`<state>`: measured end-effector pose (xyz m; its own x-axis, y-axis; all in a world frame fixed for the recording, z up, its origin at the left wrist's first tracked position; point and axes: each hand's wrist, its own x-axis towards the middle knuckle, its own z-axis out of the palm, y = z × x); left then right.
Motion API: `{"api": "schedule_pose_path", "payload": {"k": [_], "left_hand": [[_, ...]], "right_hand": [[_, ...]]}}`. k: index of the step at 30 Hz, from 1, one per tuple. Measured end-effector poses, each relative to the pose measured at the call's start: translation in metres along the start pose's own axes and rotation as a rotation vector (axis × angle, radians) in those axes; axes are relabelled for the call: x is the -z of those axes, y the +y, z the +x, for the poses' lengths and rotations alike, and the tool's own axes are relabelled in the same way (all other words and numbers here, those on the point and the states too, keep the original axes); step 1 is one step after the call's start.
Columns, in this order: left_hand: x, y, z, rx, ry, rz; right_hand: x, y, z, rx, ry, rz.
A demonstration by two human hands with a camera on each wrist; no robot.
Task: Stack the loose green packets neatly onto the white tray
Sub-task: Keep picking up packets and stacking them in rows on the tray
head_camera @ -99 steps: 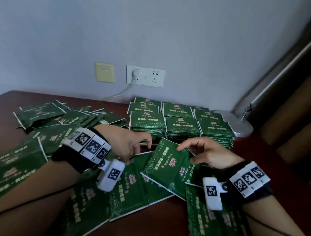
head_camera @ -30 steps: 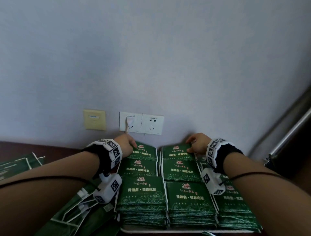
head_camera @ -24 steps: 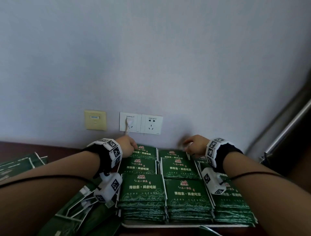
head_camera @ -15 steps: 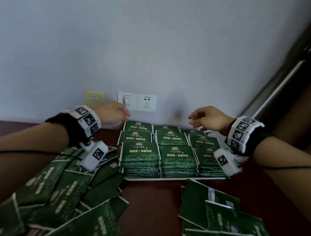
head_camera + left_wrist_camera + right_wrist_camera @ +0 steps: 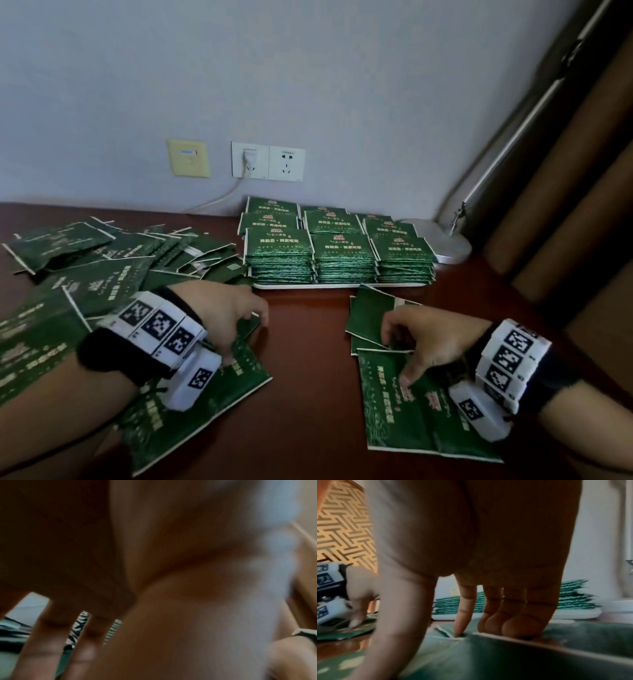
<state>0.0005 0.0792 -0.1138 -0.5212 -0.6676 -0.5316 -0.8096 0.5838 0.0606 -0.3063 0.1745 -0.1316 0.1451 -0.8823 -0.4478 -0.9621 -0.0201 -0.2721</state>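
Two hands work low over the dark wooden table (image 5: 308, 359), and we describe each in turn. Our right hand (image 5: 423, 337) bears down on a loose green packet (image 5: 411, 411) lying flat beneath it: in the right wrist view the index fingertip (image 5: 459, 631) presses the overlapped edge of a second packet (image 5: 368, 315) just beyond, the other three fingers curl with their knuckles on the packets, and the thumb reaches down on the near side. We cannot tell whether any packet edge is actually pinched. Our left hand (image 5: 227, 313) rests fingers-down on another loose packet (image 5: 205, 394), fingers spread and slightly bent; the left wrist view is too blurred to confirm a grip. Beyond both hands, ahead of the fingertips, the white tray (image 5: 329, 285) carries the stacked packets (image 5: 339, 253) in neat rows, square to the wall. Outboard of the left hand, a scattered heap of packets (image 5: 102, 260) covers the table. Past the tray's right end, a round metal lamp base (image 5: 442, 240) sits against the wall, and a white power socket (image 5: 268, 161) with a plugged cable is mounted above the tray.
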Motion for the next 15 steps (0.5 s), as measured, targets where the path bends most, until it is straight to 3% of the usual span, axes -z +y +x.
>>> {"api": "schedule_pose_path", "payload": {"k": [2, 9, 13, 15], "left_hand": [[-0.003, -0.003, 0.001, 0.058, 0.006, 0.044], [-0.003, -0.025, 0.004, 0.113, 0.027, 0.029], [-0.011, -0.044, 0.008, 0.061, 0.091, -0.094], [-0.011, -0.048, 0.007, 0.017, 0.137, -0.186]], "right_hand": [[-0.002, -0.003, 0.003, 0.001, 0.013, -0.010], [0.005, -0.023, 0.033, 0.098, -0.144, 0.072], [0.012, -0.033, 0.045, 0.237, 0.001, 0.514], [0.011, -0.037, 0.048, 0.192, 0.097, 0.766]]}}
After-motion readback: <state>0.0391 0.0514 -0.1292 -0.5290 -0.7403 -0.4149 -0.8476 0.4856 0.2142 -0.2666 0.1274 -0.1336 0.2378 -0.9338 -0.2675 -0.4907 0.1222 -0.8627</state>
